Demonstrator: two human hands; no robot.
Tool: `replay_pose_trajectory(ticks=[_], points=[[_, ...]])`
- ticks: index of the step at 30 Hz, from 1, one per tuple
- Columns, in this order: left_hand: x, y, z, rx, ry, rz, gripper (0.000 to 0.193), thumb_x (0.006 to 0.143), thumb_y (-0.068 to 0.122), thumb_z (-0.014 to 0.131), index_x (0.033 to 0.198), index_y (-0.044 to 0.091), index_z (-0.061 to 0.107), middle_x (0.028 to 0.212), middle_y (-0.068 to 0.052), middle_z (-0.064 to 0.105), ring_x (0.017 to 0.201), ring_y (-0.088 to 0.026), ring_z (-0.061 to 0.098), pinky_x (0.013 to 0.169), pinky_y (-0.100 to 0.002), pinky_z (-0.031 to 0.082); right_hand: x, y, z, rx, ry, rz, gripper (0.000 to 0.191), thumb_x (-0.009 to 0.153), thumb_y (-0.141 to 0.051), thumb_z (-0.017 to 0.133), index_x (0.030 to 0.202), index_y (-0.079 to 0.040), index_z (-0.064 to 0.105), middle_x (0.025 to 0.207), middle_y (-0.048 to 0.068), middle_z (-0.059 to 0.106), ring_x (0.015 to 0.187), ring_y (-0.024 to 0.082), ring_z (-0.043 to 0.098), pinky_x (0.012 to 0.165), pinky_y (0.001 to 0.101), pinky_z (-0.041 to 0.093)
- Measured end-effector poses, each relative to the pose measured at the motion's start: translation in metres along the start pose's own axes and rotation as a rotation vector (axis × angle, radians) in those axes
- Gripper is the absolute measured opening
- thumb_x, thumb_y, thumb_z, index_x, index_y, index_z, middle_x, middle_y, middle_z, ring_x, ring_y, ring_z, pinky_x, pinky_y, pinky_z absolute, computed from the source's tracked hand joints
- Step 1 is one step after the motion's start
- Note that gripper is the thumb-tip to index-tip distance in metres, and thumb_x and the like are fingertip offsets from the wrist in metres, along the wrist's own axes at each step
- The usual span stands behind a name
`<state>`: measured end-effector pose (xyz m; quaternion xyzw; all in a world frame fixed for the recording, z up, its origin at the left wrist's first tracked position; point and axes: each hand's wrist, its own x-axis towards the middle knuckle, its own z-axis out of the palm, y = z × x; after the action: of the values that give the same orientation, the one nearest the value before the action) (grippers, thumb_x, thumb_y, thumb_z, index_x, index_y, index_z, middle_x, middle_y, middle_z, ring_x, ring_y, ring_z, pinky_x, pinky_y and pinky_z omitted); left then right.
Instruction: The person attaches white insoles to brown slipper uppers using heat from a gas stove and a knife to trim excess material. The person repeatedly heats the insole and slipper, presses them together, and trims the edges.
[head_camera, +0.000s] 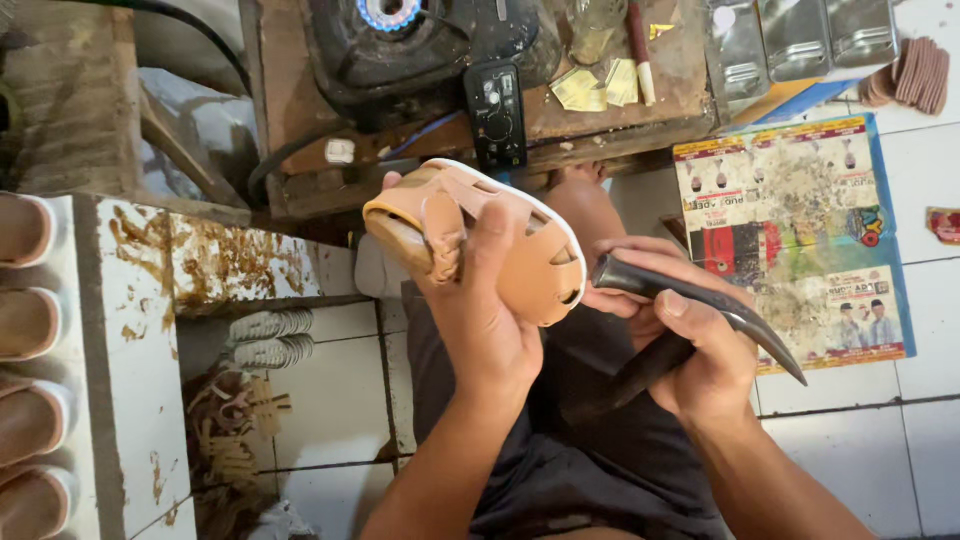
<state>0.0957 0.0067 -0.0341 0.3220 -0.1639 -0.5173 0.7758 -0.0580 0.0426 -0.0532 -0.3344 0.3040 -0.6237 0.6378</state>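
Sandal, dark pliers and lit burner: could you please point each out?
sandal (545, 270), head view, tan upper near the toe.
dark pliers (700, 295), head view, upper handle.
lit burner (388, 12), head view, blue flame ring.

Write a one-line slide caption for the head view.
Left hand grips a tan sandal with white sole edge while right hand holds dark pliers beside it.

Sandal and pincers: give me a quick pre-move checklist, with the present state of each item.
1. Left hand grips the tan sandal firmly: ok.
2. Right hand closed around the dark pincers: ok.
3. Pincer tip touching the sandal: not ok, it points away, toward the floor.
4. Sandal's white sole edge turned toward the tool: ok.
5. Burner on the wooden bench lit: ok, blue flame visible.
6. Upper bonded all round: cannot tell.
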Motion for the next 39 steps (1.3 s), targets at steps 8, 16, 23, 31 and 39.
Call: replay_pose_trajectory(ticks=[8,16,23,31,39], points=[[-0.014,0.001,0.014,0.379,-0.061,0.305,0.085,0.097,0.002,0.072,0.161,0.01,0.017,0.149,-0.009,0.039,0.139,-0.02,0.045,0.126,-0.038,0.04,-0.017,-0.01,0.007,-0.588,0.076,-0.106,0.049,0.092,-0.015,0.059,0.122,0.023,0.063,0.133,0.035,0.063,0.117,0.038,0.07,0.104,0.0443,0.06],[-0.015,-0.001,0.028,0.159,0.054,0.141,0.095,0.085,0.003,0.068,0.162,0.008,0.012,0.149,-0.01,0.039,0.135,-0.023,0.044,0.116,-0.039,0.038,-0.02,-0.014,0.013,-0.605,0.036,-0.247,0.044,0.092,-0.015,0.062,0.12,0.019,0.065,0.129,0.029,0.066,0.119,0.034,0.069,0.111,0.0385,0.053],[-0.009,-0.005,0.02,0.059,0.024,0.072,0.068,0.092,0.012,0.069,0.149,0.008,0.032,0.136,-0.004,0.05,0.123,-0.014,0.052,0.104,-0.032,0.043,-0.008,-0.009,0.003,-0.157,0.058,-0.017,0.047,0.093,-0.014,0.065,0.122,0.022,0.063,0.134,0.034,0.062,0.113,0.036,0.068,0.105,0.0383,0.054],[-0.015,-0.013,0.024,-0.14,0.067,-0.165,0.025,0.102,0.018,0.068,0.12,0.005,0.056,0.1,-0.005,0.065,0.084,-0.015,0.067,0.07,-0.03,0.055,-0.034,0.011,0.001,-0.147,0.174,-0.1,0.047,0.094,-0.018,0.066,0.121,0.02,0.061,0.134,0.031,0.061,0.107,0.036,0.068,0.087,0.0328,0.053],[-0.022,-0.018,0.038,0.056,0.036,0.186,0.087,0.095,0.013,0.068,0.164,0.01,0.015,0.149,-0.008,0.043,0.133,-0.019,0.048,0.115,-0.036,0.04,-0.048,0.004,0.009,-0.901,0.123,-0.374,0.041,0.103,-0.02,0.061,0.122,0.017,0.063,0.129,0.027,0.068,0.123,0.031,0.066,0.111,0.0345,0.051]])
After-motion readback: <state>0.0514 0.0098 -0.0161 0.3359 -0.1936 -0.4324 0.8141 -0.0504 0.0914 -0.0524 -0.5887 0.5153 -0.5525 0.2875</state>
